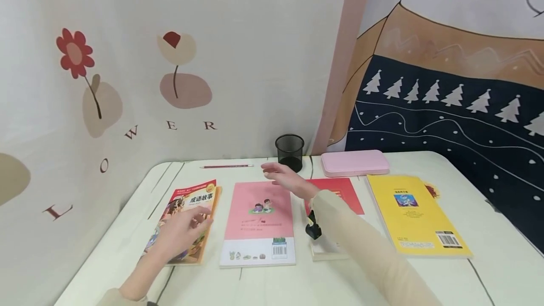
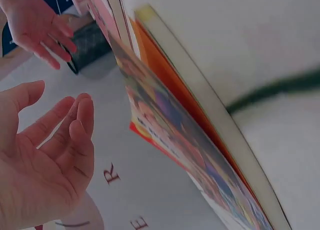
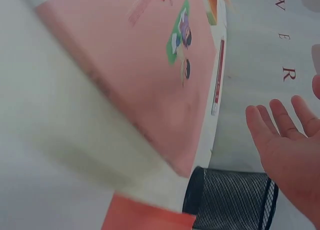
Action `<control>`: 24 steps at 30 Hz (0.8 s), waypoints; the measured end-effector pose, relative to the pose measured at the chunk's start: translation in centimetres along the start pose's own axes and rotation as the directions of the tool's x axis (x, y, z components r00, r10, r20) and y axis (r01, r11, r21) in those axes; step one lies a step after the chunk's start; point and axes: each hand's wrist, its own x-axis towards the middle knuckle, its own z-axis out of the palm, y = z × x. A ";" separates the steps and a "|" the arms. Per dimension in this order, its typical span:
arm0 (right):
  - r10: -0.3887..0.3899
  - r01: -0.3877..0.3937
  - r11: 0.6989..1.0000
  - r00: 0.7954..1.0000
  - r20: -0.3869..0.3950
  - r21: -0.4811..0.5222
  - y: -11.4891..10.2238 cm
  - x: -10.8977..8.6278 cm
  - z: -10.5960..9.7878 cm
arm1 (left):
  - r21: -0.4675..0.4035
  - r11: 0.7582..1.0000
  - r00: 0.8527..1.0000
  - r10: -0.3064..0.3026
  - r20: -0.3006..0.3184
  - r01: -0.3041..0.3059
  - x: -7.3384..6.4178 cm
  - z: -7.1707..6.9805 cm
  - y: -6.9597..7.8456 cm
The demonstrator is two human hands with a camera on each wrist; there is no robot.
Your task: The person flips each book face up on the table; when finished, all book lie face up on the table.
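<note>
My left hand (image 1: pixel 182 231) hovers over the colourful storybook (image 1: pixel 196 198) at the left, fingers loosely bent and holding nothing. In the left wrist view its palm (image 2: pixel 47 165) faces up beside that book's cover. My right hand (image 1: pixel 289 179) is held above the table between the pink book (image 1: pixel 259 207) and the red-and-white book (image 1: pixel 342 192), fingers stretched out to the left. Its fingers (image 3: pixel 282 117) are spread and bare in the right wrist view. The right forearm hides part of the red-and-white book.
A black mesh pen cup (image 1: pixel 290 148) stands at the back, near a red pencil (image 1: pixel 227 166) to its left and a pink pencil case (image 1: pixel 354 163) to its right. A yellow book (image 1: pixel 414 216) lies at the right. A patterned curtain (image 1: pixel 255 60) hangs behind the table (image 1: pixel 204 287).
</note>
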 end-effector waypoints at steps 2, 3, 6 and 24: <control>-0.005 0.006 1.000 1.000 -0.017 0.017 0.1 -0.3 -0.6 | -0.007 1.000 1.000 0.022 -0.001 -0.022 0.2 0.6 0.5; -0.012 0.013 1.000 1.000 -0.027 0.025 0.1 -0.5 -0.8 | -0.012 1.000 1.000 0.025 0.003 -0.025 0.2 0.9 0.7; -0.038 0.040 0.998 0.998 -0.055 0.041 0.4 -1.0 -1.6 | -0.025 1.000 1.000 0.019 0.013 -0.018 0.4 1.8 1.2; 0.098 -0.095 0.995 0.983 -0.155 0.031 2.9 -2.5 -4.6 | -0.189 0.981 0.960 0.092 0.264 -0.042 0.0 3.2 2.2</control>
